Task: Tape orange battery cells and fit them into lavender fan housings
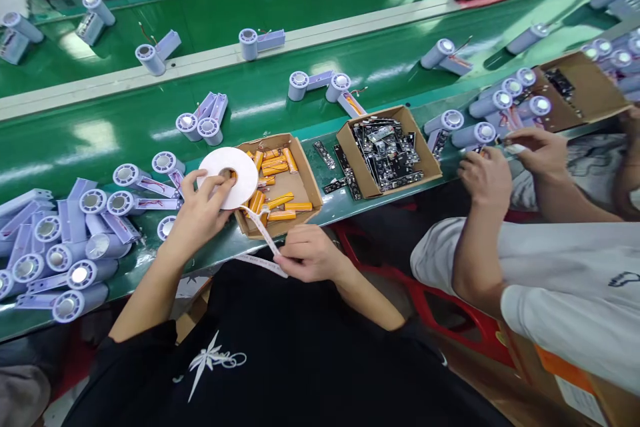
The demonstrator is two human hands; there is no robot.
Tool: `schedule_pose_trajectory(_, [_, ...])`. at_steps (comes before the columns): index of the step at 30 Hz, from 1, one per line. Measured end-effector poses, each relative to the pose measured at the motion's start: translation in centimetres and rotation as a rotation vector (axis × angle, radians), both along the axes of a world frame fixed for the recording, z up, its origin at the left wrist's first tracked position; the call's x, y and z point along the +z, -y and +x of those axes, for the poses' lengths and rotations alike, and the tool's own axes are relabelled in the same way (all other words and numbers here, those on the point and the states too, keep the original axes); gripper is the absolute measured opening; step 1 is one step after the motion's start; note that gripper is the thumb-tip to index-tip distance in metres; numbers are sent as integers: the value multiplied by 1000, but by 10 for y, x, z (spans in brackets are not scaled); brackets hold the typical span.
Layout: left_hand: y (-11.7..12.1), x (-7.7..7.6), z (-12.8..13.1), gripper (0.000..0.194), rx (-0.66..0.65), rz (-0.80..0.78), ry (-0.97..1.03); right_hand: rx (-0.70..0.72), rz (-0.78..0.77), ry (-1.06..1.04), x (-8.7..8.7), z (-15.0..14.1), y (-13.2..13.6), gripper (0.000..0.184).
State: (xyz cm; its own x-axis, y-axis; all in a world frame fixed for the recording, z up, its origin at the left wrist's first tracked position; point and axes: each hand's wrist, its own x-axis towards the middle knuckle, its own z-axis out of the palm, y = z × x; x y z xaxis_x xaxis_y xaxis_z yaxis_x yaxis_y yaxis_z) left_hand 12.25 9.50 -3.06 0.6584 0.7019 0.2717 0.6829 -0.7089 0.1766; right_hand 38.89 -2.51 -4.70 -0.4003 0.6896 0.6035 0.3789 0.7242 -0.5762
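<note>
My left hand (203, 210) grips a white roll of tape (245, 177), with fingers at its centre hole. A narrow printed strip (263, 230) runs from the roll down to my right hand (310, 253), which pinches it between thumb and fingers. Below the strip hangs another length of it, in front of my black shirt. Right behind the roll sits a cardboard box (309, 180) of orange-wrapped battery cells (280, 199). The roll covers part of the box's left side.
A second box (431, 161) holds black circuit boards (385, 147); several lie beside it. Lilac fan-like housings (83, 273) crowd the left and stand along the green belt (250, 103). At right, a co-worker's hands (487, 177) handle small parts near another box (600, 90).
</note>
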Motion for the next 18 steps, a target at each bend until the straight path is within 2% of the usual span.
schedule_pose_trajectory(3, [-3,-8,3,63,-31,2,27,171,-56,68,-8,-24,12,39])
schedule_pose_trajectory(6, [-5,-12,8,70,-36,-33,29,312,-142,255,-16,-44,18,37])
schedule_pose_trajectory(9, [-5,-11,7,71,-2,-46,31,337,-241,355,-23,-45,13,37])
schedule_pose_trajectory(11, [-5,-9,5,71,29,-40,41,220,-255,280,-27,-34,5,42])
schedule_pose_trajectory(14, [-3,-8,3,67,47,-36,46,-108,-240,157,-29,-11,-8,39])
schedule_pose_trajectory(16, [-3,-10,4,64,41,-45,43,-290,-266,205,-27,2,-16,36])
schedule_pose_trajectory(18, [-3,-12,7,63,40,-63,37,-369,-349,352,-21,9,-24,33])
